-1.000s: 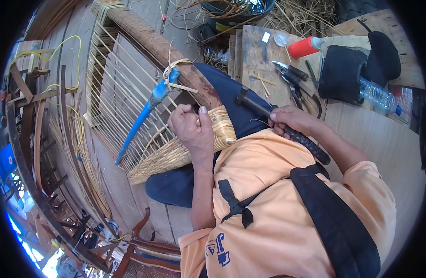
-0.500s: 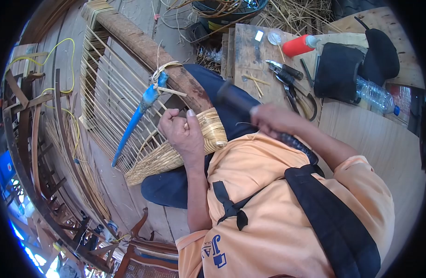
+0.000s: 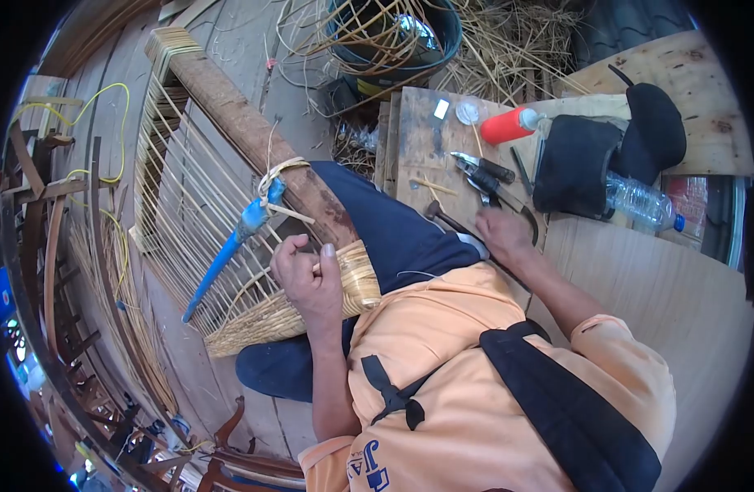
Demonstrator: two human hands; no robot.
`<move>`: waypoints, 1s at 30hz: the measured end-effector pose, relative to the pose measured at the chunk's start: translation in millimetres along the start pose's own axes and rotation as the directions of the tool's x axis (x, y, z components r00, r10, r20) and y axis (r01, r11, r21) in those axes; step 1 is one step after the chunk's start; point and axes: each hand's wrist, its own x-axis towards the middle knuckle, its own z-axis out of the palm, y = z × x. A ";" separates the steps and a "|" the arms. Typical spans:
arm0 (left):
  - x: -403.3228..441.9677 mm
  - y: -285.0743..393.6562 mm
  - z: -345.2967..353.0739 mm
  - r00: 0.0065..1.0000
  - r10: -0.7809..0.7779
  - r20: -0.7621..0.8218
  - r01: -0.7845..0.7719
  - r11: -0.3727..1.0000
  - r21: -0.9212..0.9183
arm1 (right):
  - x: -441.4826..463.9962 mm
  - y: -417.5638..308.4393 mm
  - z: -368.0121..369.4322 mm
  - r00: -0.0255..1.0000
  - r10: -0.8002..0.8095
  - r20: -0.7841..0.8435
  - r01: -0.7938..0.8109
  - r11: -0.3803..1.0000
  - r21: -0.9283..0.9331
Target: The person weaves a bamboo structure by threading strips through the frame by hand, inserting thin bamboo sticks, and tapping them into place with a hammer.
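Observation:
My left hand [image 3: 308, 277] is closed, its thumb and curled fingers against the woven rattan edge [image 3: 262, 325] of a wooden frame [image 3: 237, 115]; whatever they pinch is too small to make out. Pale rattan strands [image 3: 196, 184] are strung across this frame. A blue-handled tool [image 3: 229, 254] lies over them, its upper end by a strip tied round the wooden bar. Across my lap, my right hand [image 3: 505, 236] is closed around the handle of a hammer [image 3: 444, 216]. The hammer's head points left, beside my thigh at the edge of the low bench.
Pliers [image 3: 485, 170], a red bottle [image 3: 505, 126], a black pouch [image 3: 575, 164] and a clear plastic bottle [image 3: 639, 201] lie on the bench [image 3: 422, 156]. Behind it stands a bucket [image 3: 451, 45] with coiled rattan. Wooden chair parts [image 3: 61, 246] crowd the left side.
My right hand has brought the hammer from above my lap down and rightward to the bench edge. My left hand stays at the woven corner. The whole view has shifted slightly.

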 end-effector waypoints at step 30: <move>64.8 104.6 162.0 0.676 -0.155 0.721 0.236 0.972 -0.012 | 128.5 -12.5 -34.7 0.996 0.007 -0.093 -0.022 0.988 -0.154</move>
